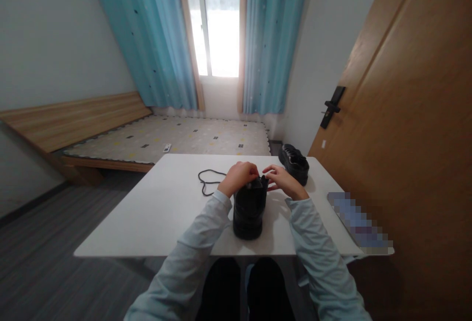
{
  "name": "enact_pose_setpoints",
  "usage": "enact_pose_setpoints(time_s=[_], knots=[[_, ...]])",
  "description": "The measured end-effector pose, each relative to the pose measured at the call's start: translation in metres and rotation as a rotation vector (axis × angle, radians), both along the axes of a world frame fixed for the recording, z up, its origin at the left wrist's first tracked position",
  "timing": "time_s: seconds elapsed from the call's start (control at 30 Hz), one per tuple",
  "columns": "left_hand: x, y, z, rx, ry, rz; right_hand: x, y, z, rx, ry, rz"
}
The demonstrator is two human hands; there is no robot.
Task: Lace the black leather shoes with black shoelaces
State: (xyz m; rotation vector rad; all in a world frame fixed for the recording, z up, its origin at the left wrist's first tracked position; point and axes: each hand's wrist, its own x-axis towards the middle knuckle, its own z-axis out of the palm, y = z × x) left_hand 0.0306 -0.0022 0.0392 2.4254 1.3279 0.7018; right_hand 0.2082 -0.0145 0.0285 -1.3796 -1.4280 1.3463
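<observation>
Just below the middle of the frame we see a black shoe (250,210) standing upright on the white bench (147,222), its heel toward the bottom of the frame and its open top pointing up the picture. Our left hand (238,177) sits at the upper left edge of the shoe's opening, the grip curled in with the fingertips pinched at the rim or tongue; whether it truly has hold of a lace there we cannot tell. Our right hand (282,181) rests just to the right of the same opening, fingers half bent and reaching toward the rim, touching or almost touching it; that grip looks loosely open around nothing we can make out. So the shoe lies directly under and between both hands.

Left of the left hand, a dark shoelace (208,182) lies loose on the bench, apart from the shoe. At the upper right of the bench stands a second black shoe (294,162), near the right hand yet not touching it. A blurred patch (357,222) lies along the bench's right edge.
</observation>
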Motion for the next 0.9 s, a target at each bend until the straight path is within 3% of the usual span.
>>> enact_pose_setpoints(time_s=[0.23, 0.9], knots=[[0.013, -0.005, 0.003, 0.028, 0.088, 0.105, 0.000, 0.000, 0.001, -0.021, 0.010, 0.005], [0.011, -0.001, -0.007, 0.034, 0.044, 0.078, -0.002, -0.003, 0.004, -0.038, 0.039, -0.008]])
